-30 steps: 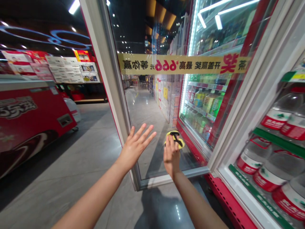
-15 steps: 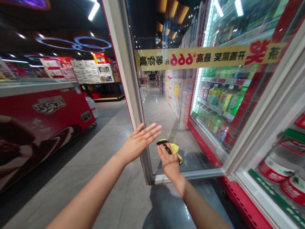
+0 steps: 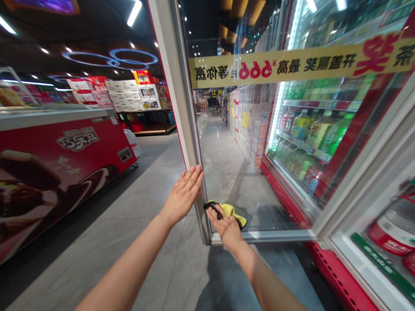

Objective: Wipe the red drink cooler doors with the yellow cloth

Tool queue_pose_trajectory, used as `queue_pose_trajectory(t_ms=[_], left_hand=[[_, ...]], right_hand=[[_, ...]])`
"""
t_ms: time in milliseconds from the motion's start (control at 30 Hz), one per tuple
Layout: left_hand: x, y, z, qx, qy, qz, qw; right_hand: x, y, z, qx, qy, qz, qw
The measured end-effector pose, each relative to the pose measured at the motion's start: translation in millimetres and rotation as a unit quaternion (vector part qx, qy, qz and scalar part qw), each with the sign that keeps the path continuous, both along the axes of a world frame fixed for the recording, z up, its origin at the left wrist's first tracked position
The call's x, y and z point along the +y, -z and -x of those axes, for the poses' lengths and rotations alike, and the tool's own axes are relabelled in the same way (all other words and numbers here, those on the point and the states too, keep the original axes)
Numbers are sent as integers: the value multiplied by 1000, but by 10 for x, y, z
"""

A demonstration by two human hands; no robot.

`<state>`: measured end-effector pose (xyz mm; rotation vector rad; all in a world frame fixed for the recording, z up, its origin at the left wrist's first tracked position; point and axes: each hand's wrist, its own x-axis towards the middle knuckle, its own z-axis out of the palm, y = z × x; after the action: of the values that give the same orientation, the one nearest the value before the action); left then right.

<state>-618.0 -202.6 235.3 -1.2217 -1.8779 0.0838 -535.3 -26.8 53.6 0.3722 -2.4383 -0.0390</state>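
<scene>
A glass cooler door with a silvery metal frame stands swung out before me. My left hand lies at the door's upright outer edge, palm toward the frame, fingers stretched out and holding nothing. Low on the pane, near the frame's bottom corner, my right hand presses a yellow cloth with black edging flat against the glass. Part of the cloth is hidden under the fingers. Higher up, a yellow strip with mirrored lettering runs across the pane.
A red chest freezer stands at the left. Stacked cartons rest on a display table behind it. Lit drink shelves show through the glass. Large bottles sit in the cooler at the right, above its red base.
My right hand has slid the cloth down and left, toward the frame's corner. My left hand has drawn in closer against the door's edge. The view has shifted slightly.
</scene>
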Motion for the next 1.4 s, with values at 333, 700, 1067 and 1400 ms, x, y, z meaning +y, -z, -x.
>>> queue_pose_trajectory(t_ms=[333, 700, 1067, 1400], left_hand=[[-41, 284, -206, -13, -60, -63, 996], [258, 412, -416, -15, -48, -70, 996], [825, 712, -557, -53, 17, 10, 998], [1051, 998, -489, -115, -33, 6, 993]], right_hand=[[-67, -3, 91, 17, 2, 23, 1000], [359, -330, 64, 58, 91, 66, 992], [812, 114, -209, 24, 100, 45, 994], [1036, 647, -373, 156, 240, 139, 948]])
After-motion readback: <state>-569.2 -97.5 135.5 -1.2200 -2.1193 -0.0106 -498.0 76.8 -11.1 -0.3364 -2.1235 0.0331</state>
